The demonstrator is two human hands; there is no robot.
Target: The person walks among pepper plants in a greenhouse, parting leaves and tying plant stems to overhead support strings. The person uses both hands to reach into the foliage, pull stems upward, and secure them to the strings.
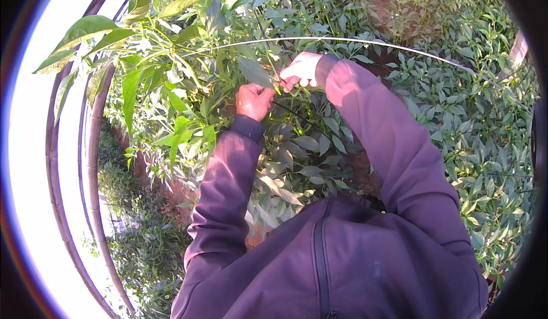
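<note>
My left hand is among the leaves of a pepper plant, its thumb and fingers bunched together. Just right of it and a little higher, my right hand reaches in with fingers curled beside a thin green stem. The fingertips of both hands are close together, partly behind a broad leaf. Anything pinched there is too small and hidden to make out. A dark thin line, perhaps a cord, runs down to the right from near my left hand. Small white flowers dot the plant.
A pale string stretches across the plants above my hands, off to the right. Bamboo-like poles stand at the left against bright light. Dense pepper foliage fills the right side. Reddish soil shows between plants.
</note>
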